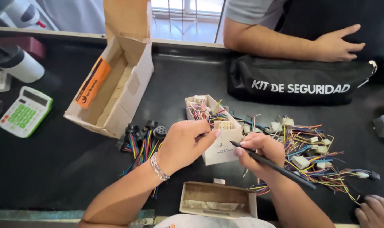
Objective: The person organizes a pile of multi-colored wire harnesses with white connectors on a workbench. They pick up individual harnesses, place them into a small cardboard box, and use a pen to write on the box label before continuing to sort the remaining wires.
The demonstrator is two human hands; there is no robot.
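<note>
My left hand pinches a small beige plastic connector with coloured wires over a small white cardboard box that holds more wired connectors. My right hand grips a thin black pen-like tool, its tip pointing toward the connector. A beaded bracelet is on my left wrist. To the right of both hands lies a loose pile of coloured wires with beige connectors.
A large open cardboard box stands at the back left, a green and white calculator beyond it. Black round plugs with coloured wires lie left of my hand. Another person's arm rests above a black pouch. A small empty box sits near me.
</note>
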